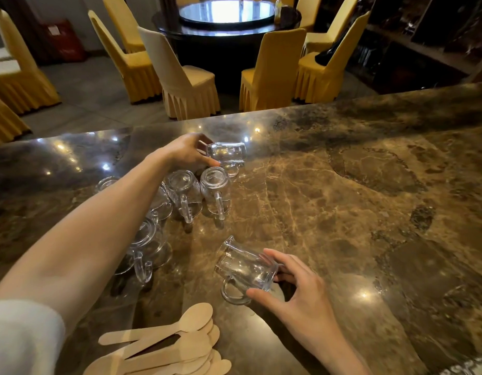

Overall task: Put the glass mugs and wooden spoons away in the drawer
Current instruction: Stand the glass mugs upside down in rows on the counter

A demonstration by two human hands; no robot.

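Wooden spoons [167, 345] lie stacked at the near edge of the marble counter [342, 198], untouched. Just beyond them, the right hand [296, 290] holds the near mug [246, 266] tilted, fingers and thumb curled round its base end, handle downward. Further out, the inverted mugs [185, 193] stand in a close group: clear glass, rims down. At the far side, the left hand [185, 152] grips the far mug [226, 152], tipped on its side, fingers curled round it.

Step in hand, as judged: collecting mugs, one per hand. The next move requires lifting both clear of the group without contact, then carrying them to the drawer, which is not in view.
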